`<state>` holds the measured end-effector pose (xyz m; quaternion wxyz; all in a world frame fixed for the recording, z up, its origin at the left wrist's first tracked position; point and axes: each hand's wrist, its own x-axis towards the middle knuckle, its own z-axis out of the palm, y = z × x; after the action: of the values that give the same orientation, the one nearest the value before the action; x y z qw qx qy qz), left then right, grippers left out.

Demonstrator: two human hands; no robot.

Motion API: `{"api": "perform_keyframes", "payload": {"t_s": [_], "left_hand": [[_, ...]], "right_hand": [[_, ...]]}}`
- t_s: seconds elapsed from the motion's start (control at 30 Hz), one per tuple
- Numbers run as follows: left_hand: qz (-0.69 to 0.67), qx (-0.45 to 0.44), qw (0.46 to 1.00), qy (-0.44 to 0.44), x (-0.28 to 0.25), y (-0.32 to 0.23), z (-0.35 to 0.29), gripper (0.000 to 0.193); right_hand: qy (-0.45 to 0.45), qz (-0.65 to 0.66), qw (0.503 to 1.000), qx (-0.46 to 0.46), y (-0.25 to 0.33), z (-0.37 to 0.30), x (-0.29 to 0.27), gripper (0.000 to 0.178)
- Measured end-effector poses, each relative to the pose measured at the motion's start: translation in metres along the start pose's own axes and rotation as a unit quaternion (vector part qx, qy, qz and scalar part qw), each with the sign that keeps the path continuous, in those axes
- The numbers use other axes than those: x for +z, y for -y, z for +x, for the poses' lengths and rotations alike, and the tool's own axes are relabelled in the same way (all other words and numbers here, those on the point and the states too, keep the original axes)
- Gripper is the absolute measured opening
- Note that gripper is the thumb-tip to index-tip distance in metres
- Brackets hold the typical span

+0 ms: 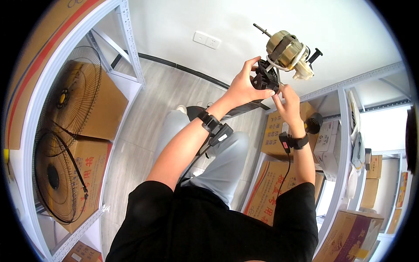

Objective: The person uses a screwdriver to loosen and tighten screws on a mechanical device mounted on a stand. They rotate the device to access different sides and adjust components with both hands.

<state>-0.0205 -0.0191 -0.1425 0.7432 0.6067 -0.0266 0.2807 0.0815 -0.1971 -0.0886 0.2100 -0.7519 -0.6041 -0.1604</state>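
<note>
Your left hand (245, 87) clasps the blocky black plastic housing (265, 77); your right hand (289, 105), can't tell. Brace there: the round brassy metal motor (284, 47) beyond looks heavy.

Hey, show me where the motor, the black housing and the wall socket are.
Motor (287, 51): head view, on the middle of its round metal body.
Black housing (266, 77): head view, on its ribbed side.
Wall socket (207, 39): head view, on the middle of its white plate.

Passage: open strip above the floor (133, 126), centre-left of the frame. Obstructions: fan guards (63, 98), far left; motor (283, 47), upper right; cartons (266, 187), lower right.
</note>
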Motion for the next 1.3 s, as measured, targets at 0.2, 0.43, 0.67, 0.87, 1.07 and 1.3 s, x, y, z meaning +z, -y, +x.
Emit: {"api": "perform_keyframes", "payload": {"t_s": [0.2,0.43,0.67,0.87,1.07,1.3], "left_hand": [[-0.012,0.006,1.000,0.014,-0.003,0.002,-0.001,0.115],[-0.004,0.005,1.000,0.024,-0.005,-0.004,-0.003,0.118],[0.001,0.006,0.999,0.039,-0.006,0.000,-0.002,0.112],[-0.165,-0.022,0.978,0.122,-0.020,0.000,-0.007,0.109],[-0.276,-0.030,0.946,0.169,-0.030,0.005,-0.003,0.106],[-0.212,-0.016,0.968,0.134,-0.029,0.002,-0.006,0.108]], "right_hand": [[0.129,0.453,0.801,0.369,-0.008,0.002,0.000,0.032],[0.207,0.564,0.714,0.361,-0.021,0.010,-0.013,0.030],[0.122,0.444,0.833,0.306,-0.006,0.002,-0.007,0.023],[0.033,0.301,0.937,0.172,-0.005,-0.008,0.007,0.024],[0.024,0.387,0.879,0.278,0.003,-0.007,0.008,0.028],[0.055,0.458,0.783,0.418,0.011,0.011,0.000,0.028]]}}
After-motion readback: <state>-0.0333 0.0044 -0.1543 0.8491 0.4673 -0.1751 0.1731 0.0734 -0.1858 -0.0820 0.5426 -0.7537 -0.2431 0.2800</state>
